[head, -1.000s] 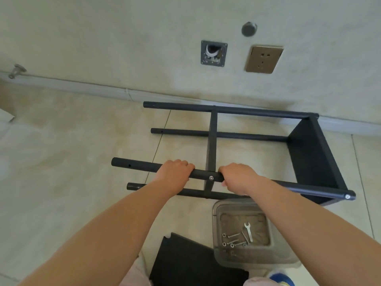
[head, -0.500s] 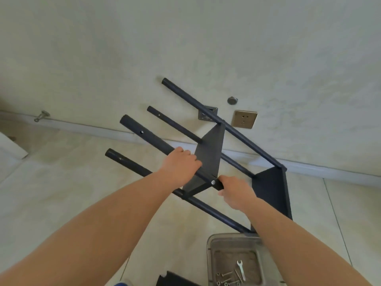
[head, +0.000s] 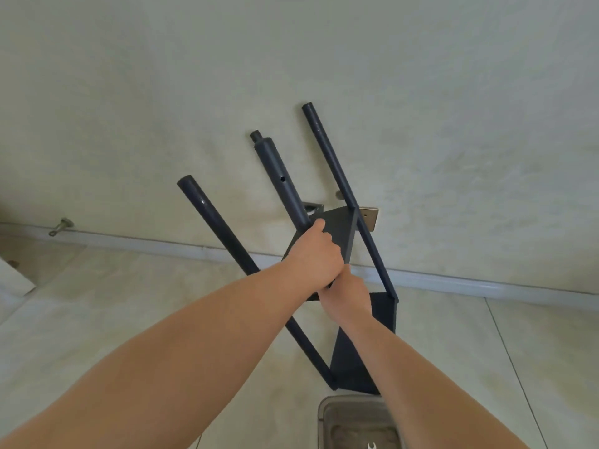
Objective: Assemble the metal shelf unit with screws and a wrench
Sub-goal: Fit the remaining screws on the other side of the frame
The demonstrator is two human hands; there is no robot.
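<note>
The black metal shelf unit (head: 346, 234) stands tilted nearly upright in front of me, its round posts pointing up toward the wall. One shelf panel sits mid-height and another panel (head: 353, 364) is low near the floor. My left hand (head: 312, 256) grips the nearest post just above the middle panel. My right hand (head: 346, 296) grips the same post right below it, touching the left hand. A wrench (head: 371, 445) peeks out in the tray at the bottom edge; screws are not visible.
A clear plastic tray (head: 327, 413) sits on the tiled floor just below the shelf's lower end. The wall is close behind, with a socket plate (head: 369, 217) and an open wall box (head: 312, 207). A door stopper (head: 60, 226) sticks out at the left baseboard.
The shelf unit has been swung up from lying horizontally on the floor to nearly upright. Both hands stayed on the near post and have come together.
</note>
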